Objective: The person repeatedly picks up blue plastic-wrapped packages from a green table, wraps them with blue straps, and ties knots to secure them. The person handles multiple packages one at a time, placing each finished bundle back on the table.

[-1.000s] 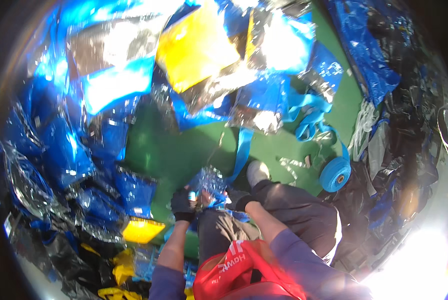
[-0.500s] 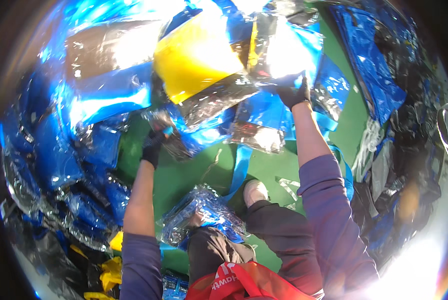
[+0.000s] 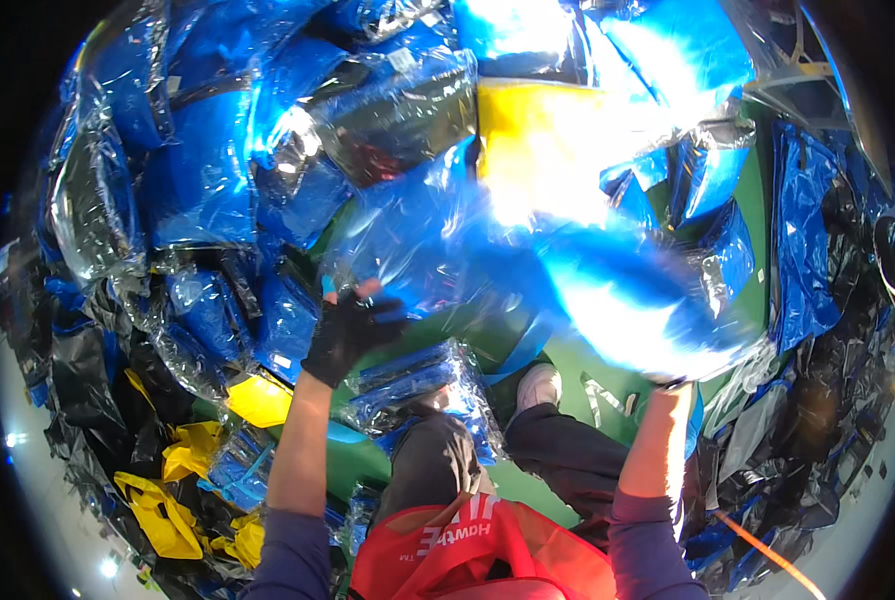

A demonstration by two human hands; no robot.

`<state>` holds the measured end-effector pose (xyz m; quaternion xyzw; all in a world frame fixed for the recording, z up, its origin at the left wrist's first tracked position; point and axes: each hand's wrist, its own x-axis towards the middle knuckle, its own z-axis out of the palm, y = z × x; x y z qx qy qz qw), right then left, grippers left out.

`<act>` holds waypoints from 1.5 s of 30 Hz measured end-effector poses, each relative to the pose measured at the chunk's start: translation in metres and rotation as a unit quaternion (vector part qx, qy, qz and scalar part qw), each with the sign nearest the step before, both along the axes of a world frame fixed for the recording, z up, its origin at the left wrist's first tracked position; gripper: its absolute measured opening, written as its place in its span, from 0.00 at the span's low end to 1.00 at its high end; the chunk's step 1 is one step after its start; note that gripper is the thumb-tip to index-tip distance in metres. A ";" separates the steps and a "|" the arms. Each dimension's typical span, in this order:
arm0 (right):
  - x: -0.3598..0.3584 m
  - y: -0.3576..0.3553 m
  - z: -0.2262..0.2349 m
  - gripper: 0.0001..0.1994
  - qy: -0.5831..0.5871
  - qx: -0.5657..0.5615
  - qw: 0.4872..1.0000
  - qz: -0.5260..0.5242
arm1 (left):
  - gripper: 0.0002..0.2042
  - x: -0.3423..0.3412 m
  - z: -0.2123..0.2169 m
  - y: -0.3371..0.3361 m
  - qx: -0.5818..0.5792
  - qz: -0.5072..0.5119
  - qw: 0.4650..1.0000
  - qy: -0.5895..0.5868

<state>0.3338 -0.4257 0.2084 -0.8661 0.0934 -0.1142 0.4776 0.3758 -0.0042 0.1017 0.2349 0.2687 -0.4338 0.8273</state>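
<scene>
My left hand (image 3: 353, 335), in a black glove with bare fingertips, has its fingers apart at the near edge of a blurred blue packet (image 3: 408, 240) in clear film. Whether it touches that film I cannot tell. My right hand (image 3: 674, 382) is mostly hidden under the near right end of a shiny blue plastic-wrapped packet (image 3: 618, 300), which it grips; motion and glare smear this packet. Beyond them lies a yellow packet (image 3: 538, 130), partly washed out by sunlight. A stack of clear-wrapped blue packets (image 3: 433, 385) rests by my knee.
Piles of blue wrapped packets (image 3: 203, 165) surround the green floor (image 3: 573, 355). Yellow pieces (image 3: 163, 515) and black ones lie at the near left. Black packets (image 3: 838, 400) and white plastic strips fill the right. A light blue strap (image 3: 523, 345) crosses the floor.
Both hands have come back toward me, the right one bringing a blue packet with it. The left hand's fingers have spread. The view has shifted, showing more of the left pile.
</scene>
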 end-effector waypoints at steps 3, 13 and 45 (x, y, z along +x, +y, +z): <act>0.017 0.082 0.023 0.19 -0.024 -0.042 0.957 0.286 | 0.30 -0.023 0.026 0.002 -0.014 -0.029 0.999 -0.004; 0.040 0.131 -0.023 0.37 0.303 0.413 0.821 0.253 | 0.27 -0.049 0.035 0.036 0.315 0.094 0.938 -0.110; -0.065 0.248 -0.236 0.34 0.318 0.485 0.742 -0.336 | 0.24 0.152 -0.102 -0.044 0.401 -0.579 0.406 -0.582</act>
